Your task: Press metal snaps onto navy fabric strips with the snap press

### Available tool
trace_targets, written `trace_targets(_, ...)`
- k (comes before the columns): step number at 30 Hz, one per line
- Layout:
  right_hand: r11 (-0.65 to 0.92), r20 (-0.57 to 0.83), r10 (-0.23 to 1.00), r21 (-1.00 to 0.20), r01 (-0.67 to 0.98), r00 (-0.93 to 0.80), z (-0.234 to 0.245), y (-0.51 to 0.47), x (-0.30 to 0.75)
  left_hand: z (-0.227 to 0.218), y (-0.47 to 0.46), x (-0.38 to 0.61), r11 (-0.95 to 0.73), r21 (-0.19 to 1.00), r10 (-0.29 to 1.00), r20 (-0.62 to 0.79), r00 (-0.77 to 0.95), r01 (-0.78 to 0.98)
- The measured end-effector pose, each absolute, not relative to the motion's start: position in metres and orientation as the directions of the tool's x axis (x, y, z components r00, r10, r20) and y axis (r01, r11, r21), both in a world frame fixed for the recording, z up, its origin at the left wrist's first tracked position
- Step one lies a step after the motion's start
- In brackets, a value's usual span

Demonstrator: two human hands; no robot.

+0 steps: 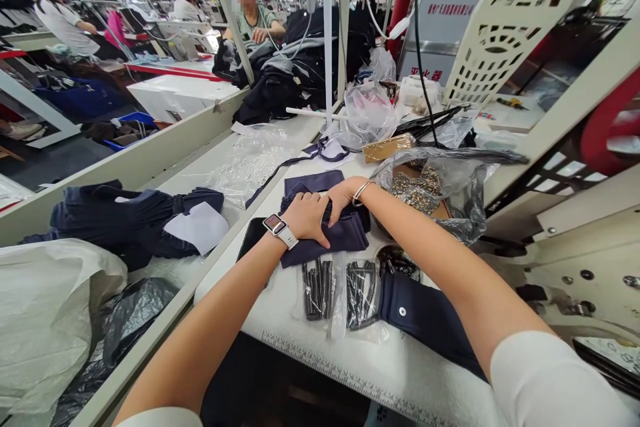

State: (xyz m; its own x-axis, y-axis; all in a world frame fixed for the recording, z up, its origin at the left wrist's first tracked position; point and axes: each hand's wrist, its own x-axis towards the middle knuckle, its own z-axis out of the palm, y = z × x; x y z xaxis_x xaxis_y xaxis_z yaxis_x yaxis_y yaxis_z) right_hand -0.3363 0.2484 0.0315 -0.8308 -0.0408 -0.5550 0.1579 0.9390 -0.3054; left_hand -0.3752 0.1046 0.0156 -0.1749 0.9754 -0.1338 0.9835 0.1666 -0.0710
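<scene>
Navy fabric stack (353,237): on the bench (283,310), ahead of the wearer and under both hands; I count more than one layer, a flat panel below with bunched cloth on top.
Layering: I'd call it partway; the pieces already lie one over another, which I take as the done part.
Bunched top: what is left, by my reading; it sits rumpled, not squared to the panel beneath.
Navy garment bundle (120,220): in the trough at left, apart from both hands, a white paper piece (197,227) against it; I can't say whether it belongs to this work.
Long axis: seems to run away from the wearer, though the hands cover the middle and I wouldn't swear to it.
Near edge: faces the wearer, slightly slanted, its right end farther off; I see no marked front.
Left hand (306,217): palm down on the cloth, thumb spread; grip on it, I cannot tell.
Right hand (346,199): just beside the left, fingers curled down to the cloth; whether they pinch it, I cannot tell.
Bagged black coils (319,290): just nearer the wearer than the stack, untouched.
</scene>
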Motion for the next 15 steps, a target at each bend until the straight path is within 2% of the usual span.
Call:
trace_targets(2,0.953,-0.581,-0.014,-0.253,0.164,-0.814,0.035,0.246,-0.333,0.015,0.106,-0.375,0.216,-0.084,0.962,-0.155,-0.227,0.973)
trace_targets(5,0.969,-0.556,0.049,-0.174,0.173,-0.83,0.037,0.247,-0.328,0.015,0.113,-0.378,0.277,-0.084,0.917,-0.276,-0.289,0.957)
trace_targets(10,0.949,-0.627,0.108,-0.167,0.268,-0.771,0.033,0.255,-0.33,0.022,0.126,-0.38,0.335,-0.042,0.852,-0.414,-0.321,0.941)
trace_targets(15,0.944,-0.614,0.205,-0.083,0.32,-0.762,0.035,0.254,-0.33,0.025,0.128,-0.383,0.359,0.004,0.827,-0.465,-0.316,0.933)
